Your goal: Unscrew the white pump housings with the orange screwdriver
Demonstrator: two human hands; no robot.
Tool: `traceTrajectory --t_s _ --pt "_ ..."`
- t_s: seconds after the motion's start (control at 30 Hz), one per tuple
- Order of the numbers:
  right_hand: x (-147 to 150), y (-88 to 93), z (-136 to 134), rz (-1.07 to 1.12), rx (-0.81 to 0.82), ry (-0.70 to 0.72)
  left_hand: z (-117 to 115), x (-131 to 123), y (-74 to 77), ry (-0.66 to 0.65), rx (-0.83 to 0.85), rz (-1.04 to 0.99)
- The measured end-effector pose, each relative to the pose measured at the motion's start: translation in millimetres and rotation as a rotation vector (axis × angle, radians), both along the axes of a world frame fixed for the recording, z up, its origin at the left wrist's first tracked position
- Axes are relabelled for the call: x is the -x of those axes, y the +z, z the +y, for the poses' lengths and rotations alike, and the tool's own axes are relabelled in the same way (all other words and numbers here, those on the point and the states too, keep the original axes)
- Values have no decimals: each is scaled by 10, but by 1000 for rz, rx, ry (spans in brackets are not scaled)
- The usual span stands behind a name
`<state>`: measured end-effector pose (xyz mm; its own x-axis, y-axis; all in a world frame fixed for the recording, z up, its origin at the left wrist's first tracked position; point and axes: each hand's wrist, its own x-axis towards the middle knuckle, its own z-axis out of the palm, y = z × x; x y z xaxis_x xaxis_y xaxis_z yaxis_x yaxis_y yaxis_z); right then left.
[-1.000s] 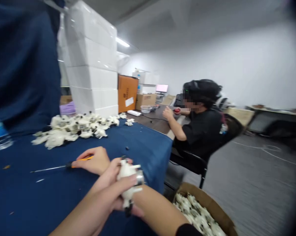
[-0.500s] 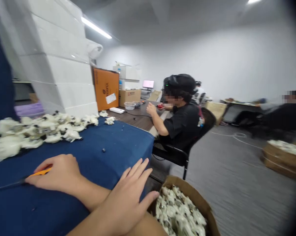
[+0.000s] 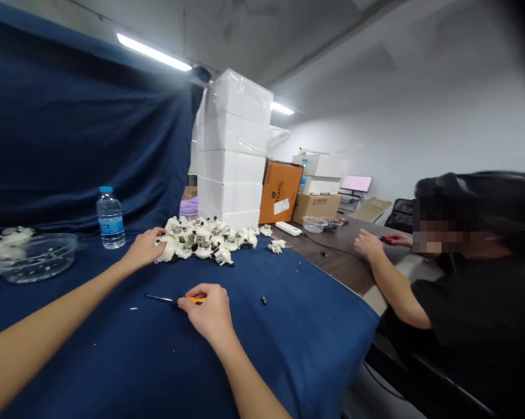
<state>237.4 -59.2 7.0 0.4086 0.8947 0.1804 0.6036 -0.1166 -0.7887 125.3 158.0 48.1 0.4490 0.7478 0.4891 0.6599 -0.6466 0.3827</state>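
i get my light from above: a bright tube light (image 3: 154, 52) burns white overhead, and a second tube (image 3: 282, 109) glows past the stacked white boxes (image 3: 240, 169), whose plastic wrap throws back small streaks of glare. the navy curtain (image 3: 83, 116) sinks nearly to black in its folds, and the ceiling (image 3: 314, 35) is dim grey. my left hand (image 3: 145, 249) and right hand (image 3: 210, 311) look evenly lit, slightly soft. wide-angle stretch pulls at the borders, black shading eats the upper right corner, and mosaic squares cover my neighbour's (image 3: 475, 326) face.
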Motion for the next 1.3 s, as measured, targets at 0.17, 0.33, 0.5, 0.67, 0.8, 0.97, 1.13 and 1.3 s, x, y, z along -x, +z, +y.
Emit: traceTrajectory --t_s 0.17,0.33,0.5,0.67,0.8,0.97,1.13,1.3 --pt "19 1 89 -45 -10 30 118 25 -374 20 54 -7" --pt "1 17 122 -42 -48 23 116 -72 -538 50 81 -41" --pt "4 38 109 -5 -119 -35 249 -104 -551 109 196 -98" --pt "-21 32 129 31 -166 -60 331 -57 -562 -20 277 -156" --pt "-24 7 145 66 -190 -47 295 114 -606 -124 267 -290" --pt "-55 13 136 146 -224 -47 144 423 -628 -185 328 -550" --pt "-88 108 97 380 -313 -68 -177 892 -578 -215 550 -813" --pt "84 198 -60 737 -335 54 -724 1437 -488 -208 881 -965"
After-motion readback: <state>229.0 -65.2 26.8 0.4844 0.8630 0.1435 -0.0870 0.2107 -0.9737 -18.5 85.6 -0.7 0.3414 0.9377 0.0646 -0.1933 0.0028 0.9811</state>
